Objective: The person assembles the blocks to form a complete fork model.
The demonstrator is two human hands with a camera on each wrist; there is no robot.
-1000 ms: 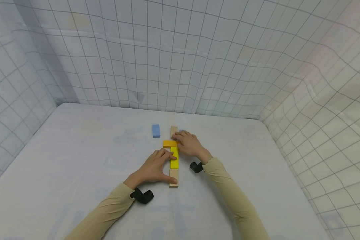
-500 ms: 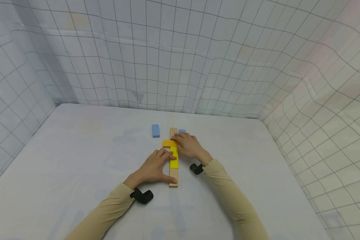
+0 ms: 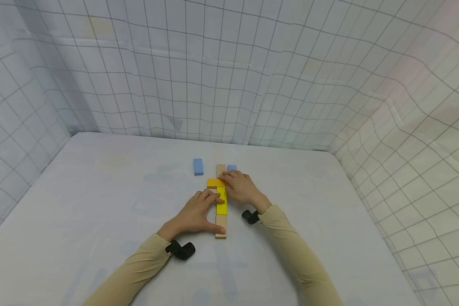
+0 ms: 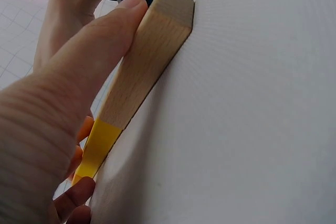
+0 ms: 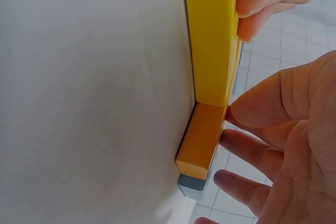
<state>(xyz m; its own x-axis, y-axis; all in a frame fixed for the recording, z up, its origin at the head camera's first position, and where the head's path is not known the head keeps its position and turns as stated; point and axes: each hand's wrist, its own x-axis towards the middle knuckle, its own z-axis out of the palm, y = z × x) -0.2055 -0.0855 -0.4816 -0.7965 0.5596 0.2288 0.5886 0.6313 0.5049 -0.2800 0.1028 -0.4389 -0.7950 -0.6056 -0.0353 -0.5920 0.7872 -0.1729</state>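
A row of flat blocks runs away from me in the head view: a near wooden block (image 3: 221, 229), a yellow block (image 3: 221, 208), an orange block (image 3: 214, 183) lying crosswise, and a far wooden block (image 3: 221, 169). My left hand (image 3: 196, 212) spreads over the row, thumb on the near wooden block and fingertips at the yellow one. My right hand (image 3: 244, 188) covers the orange block's right end, its fingertips at the far wooden block. In the right wrist view, my thumb (image 5: 268, 100) touches the orange block's edge; other fingertips are partly hidden.
One blue block (image 3: 198, 167) lies left of the far wooden block. Another blue block (image 3: 232, 168) is to its right, partly hidden by my right hand. A grid-patterned curtain (image 3: 199, 85) stands behind the white-covered table (image 3: 118, 191).
My right hand has shifted slightly toward me, and the far wooden block has slid nearer to the orange block. My left hand stays where it was.
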